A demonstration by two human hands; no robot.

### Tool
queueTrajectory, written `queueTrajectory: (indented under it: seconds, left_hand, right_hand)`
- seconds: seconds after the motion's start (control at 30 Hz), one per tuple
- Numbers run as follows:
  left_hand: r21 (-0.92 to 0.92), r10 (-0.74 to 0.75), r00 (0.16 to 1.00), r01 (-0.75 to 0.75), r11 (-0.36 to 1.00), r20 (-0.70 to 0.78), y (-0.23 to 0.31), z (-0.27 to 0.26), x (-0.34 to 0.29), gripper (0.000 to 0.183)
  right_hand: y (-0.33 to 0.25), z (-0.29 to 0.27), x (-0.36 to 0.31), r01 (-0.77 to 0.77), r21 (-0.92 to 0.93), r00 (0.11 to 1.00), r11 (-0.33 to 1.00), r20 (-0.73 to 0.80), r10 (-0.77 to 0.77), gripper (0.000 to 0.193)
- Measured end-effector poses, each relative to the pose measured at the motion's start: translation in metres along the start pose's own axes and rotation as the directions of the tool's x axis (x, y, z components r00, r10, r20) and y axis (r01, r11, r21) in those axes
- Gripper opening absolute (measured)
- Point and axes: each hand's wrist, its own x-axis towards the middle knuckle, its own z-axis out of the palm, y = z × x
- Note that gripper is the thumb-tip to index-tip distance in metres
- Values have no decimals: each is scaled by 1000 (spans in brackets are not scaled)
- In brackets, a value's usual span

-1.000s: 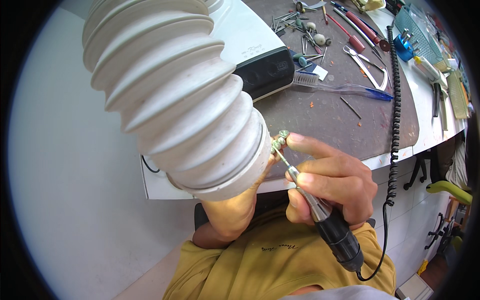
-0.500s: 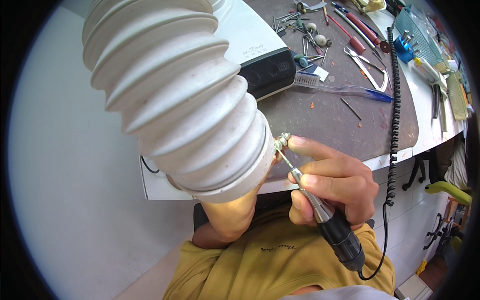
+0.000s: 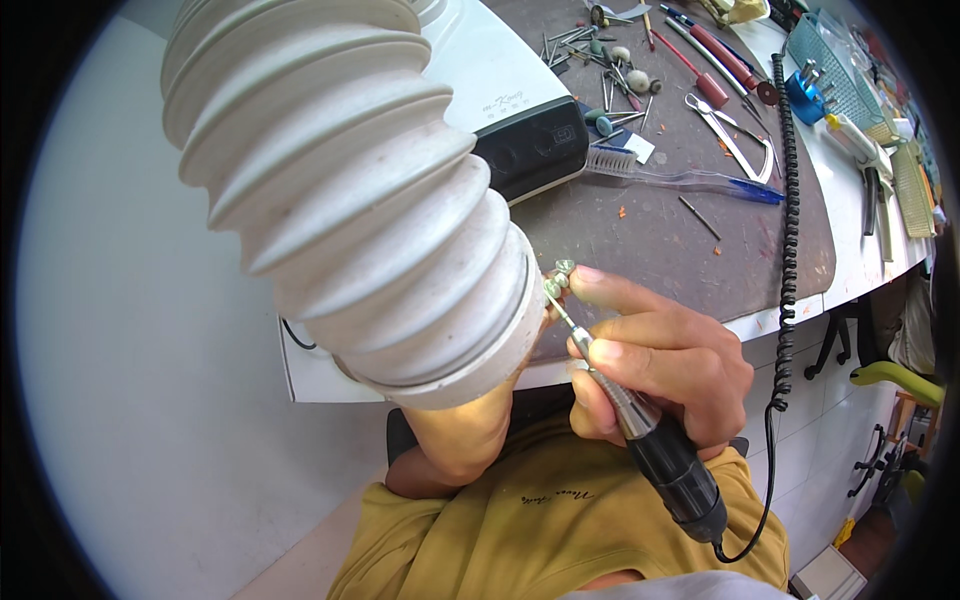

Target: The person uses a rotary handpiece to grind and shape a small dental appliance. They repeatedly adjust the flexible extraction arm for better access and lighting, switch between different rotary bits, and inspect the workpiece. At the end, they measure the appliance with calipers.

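Observation:
My right hand grips a rotary handpiece like a pen; it has a silver nose and a black body. Its thin bur tip meets a small pale-green, tooth-shaped piece, apparently a dental bridge. The index fingertip of that hand lies against or close beside the piece. A wide white ribbed hose covers most of my left hand, so only a sliver shows beside the piece. Its fingers, and whether they hold the piece, are hidden.
A white machine with a black front panel stands behind the hose. On the brown mat lie a toothbrush, a caliper and several burs. A coiled black cord hangs at the right, near a teal basket.
The handpiece, my right hand and the tooth-shaped piece have shifted slightly left. The bur tip stays at the piece, and the view itself has moved a little.

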Motion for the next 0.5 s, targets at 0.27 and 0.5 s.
queueTrajectory:
  seconds: [0.27, 0.5]
  left_hand:
    - [239, -8, 1000, 6, 971, 4, 6, 4, 1, 19]
    - [137, -21, 1000, 23, 990, -11, 7, 7, 2, 19]
  right_hand:
    - [5, -3, 0, 60, 47, 998, 997, 7, -61, 24]
    - [3, 0, 1, 52, 27, 999, 998, -17, -51, 23]
